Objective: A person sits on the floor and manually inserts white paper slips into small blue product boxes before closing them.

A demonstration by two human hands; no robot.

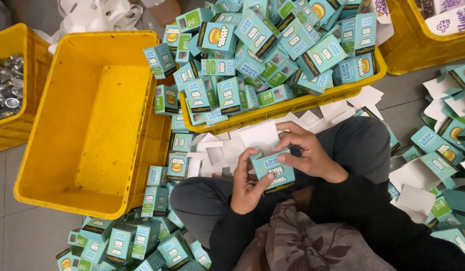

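I sit cross-legged on the floor with a small teal cardboard box (274,169) held over my lap. My left hand (246,184) grips it from below and the left side, thumb against its printed face. My right hand (305,149) pinches its upper edge, where a white flap (261,134) stands open. Both hands touch the same box.
An empty yellow crate (72,150) stands to my left. A yellow crate (293,104) heaped with several finished teal boxes is ahead. Flat unfolded box blanks (443,150) lie at right, folded boxes (137,241) at lower left. A crate with metal lids (6,90) sits far left.
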